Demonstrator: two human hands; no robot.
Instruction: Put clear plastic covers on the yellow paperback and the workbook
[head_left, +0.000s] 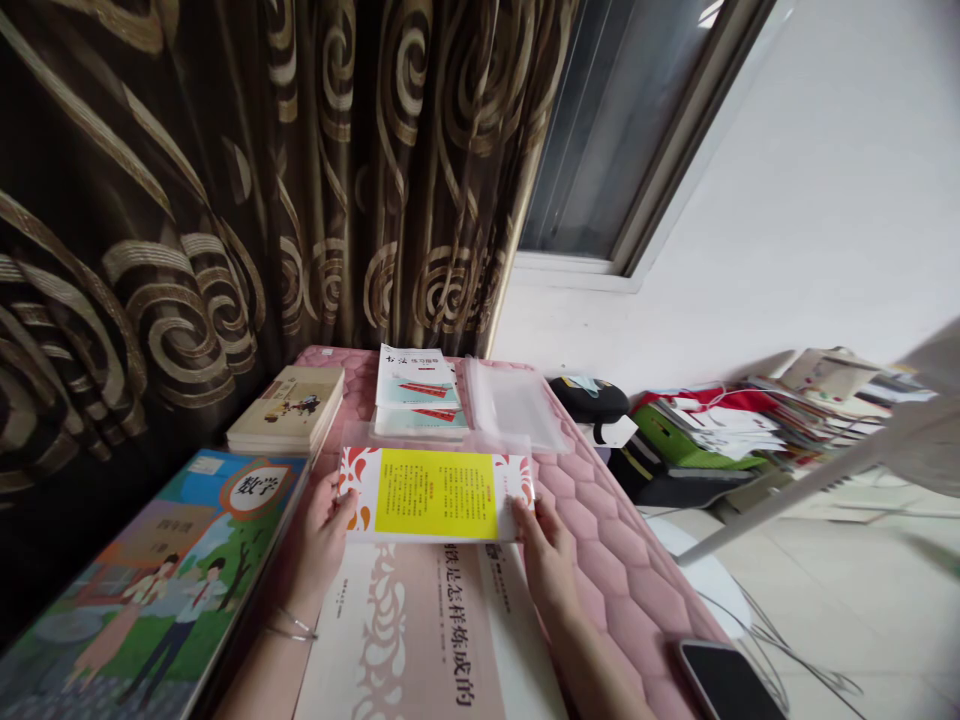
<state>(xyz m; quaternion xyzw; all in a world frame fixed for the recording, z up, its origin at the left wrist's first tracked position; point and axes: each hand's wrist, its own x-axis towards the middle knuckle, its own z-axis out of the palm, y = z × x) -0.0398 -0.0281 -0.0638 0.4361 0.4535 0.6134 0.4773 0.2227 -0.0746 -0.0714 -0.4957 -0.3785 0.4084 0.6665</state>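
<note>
A white cover flap with a yellow printed panel [435, 495] and orange-red swirls is held up between my two hands, with clear plastic [431, 441] showing along its far edge. My left hand [326, 525] pinches its left end, a thin bracelet on the wrist. On the right end, my right hand [547, 555] grips with the thumb on top. Below lies a book [420, 630] with a pale swirl pattern and large Chinese characters. Whether the flap is joined to this book I cannot tell.
On the pink quilted surface [622, 590] lie a blue-green textbook [172, 580], stacked tan books [289, 408], white booklets [420, 385], clear plastic covers [517, 405] and a phone [727, 680]. A patterned curtain [300, 180] hangs behind. Piled papers [720, 425] and cables [772, 650] are at right.
</note>
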